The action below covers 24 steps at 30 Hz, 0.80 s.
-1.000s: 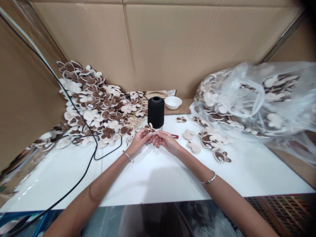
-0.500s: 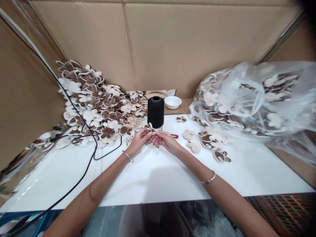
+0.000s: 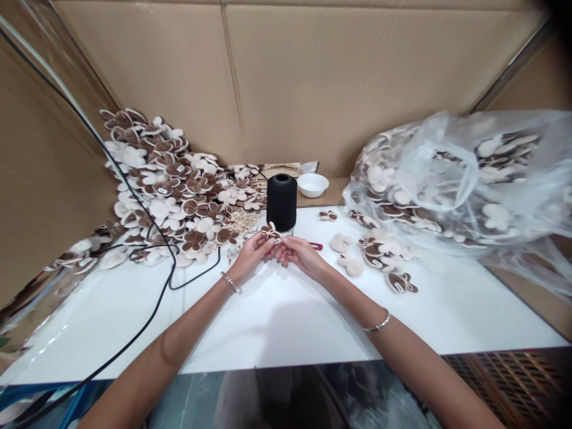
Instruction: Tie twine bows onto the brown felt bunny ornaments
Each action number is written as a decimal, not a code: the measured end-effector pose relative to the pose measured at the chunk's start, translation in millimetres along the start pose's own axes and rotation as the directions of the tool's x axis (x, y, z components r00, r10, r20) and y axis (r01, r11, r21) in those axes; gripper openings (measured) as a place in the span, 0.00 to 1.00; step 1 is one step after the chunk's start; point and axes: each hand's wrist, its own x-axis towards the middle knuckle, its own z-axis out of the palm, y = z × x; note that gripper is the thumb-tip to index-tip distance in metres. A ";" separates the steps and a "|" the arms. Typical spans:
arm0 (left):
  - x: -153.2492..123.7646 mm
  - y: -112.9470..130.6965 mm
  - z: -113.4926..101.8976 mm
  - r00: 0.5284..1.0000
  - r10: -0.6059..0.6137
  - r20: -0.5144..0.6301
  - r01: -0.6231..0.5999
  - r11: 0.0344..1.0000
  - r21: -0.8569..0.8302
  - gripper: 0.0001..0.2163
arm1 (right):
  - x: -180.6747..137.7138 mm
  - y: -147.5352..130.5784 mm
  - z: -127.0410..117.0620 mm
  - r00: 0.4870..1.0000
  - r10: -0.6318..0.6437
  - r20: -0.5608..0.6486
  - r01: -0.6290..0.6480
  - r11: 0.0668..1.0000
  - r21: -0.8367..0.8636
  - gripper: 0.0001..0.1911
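Note:
My left hand (image 3: 255,252) is closed on a brown plush bunny-shaped patch (image 3: 270,232) with a pale edge and a cream string bow. The thumb lies over its lower front. From the other side my right hand (image 3: 298,253) pinches at the patch's right end, close to a small white label; whether thread is between those fingertips is too small to make out. Right behind the hands stands a black cone of thread (image 3: 282,202). A red-handled tool (image 3: 316,246) lies partly hidden by my right hand.
At the left rises a heap of brown and cream patches (image 3: 167,190), with cut cream strings (image 3: 241,221) beside it. Bow-tied patches (image 3: 401,282) lie at right, before a clear plastic bag (image 3: 440,173) of more. A white bowl (image 3: 313,185) stands behind; a black cable (image 3: 161,292) crosses the left.

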 end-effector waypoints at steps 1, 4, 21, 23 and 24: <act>0.0 -0.1 0.0 1.000 0.000 0.000 0.000 1.000 0.000 0.14 | -0.1 -0.1 0.1 1.000 0.001 0.001 -0.001 1.000 0.000 0.17; 0.2 -0.5 -0.1 1.000 -0.001 -0.001 0.001 1.000 -0.003 0.14 | -0.2 -0.2 0.2 1.000 0.000 0.003 0.000 1.000 0.002 0.17; -0.3 1.9 0.7 1.000 0.000 -0.004 0.000 1.000 0.008 0.15 | 0.6 -0.3 0.1 1.000 -0.002 0.006 0.002 1.000 0.000 0.18; 0.0 1.9 0.9 1.000 0.000 0.001 0.000 1.000 0.004 0.14 | 0.8 -0.1 -0.1 1.000 -0.002 0.002 0.002 1.000 -0.002 0.18; 0.1 1.9 0.9 1.000 0.000 0.003 0.000 1.000 0.001 0.14 | 0.8 0.0 -0.2 1.000 0.000 -0.001 0.000 1.000 -0.004 0.17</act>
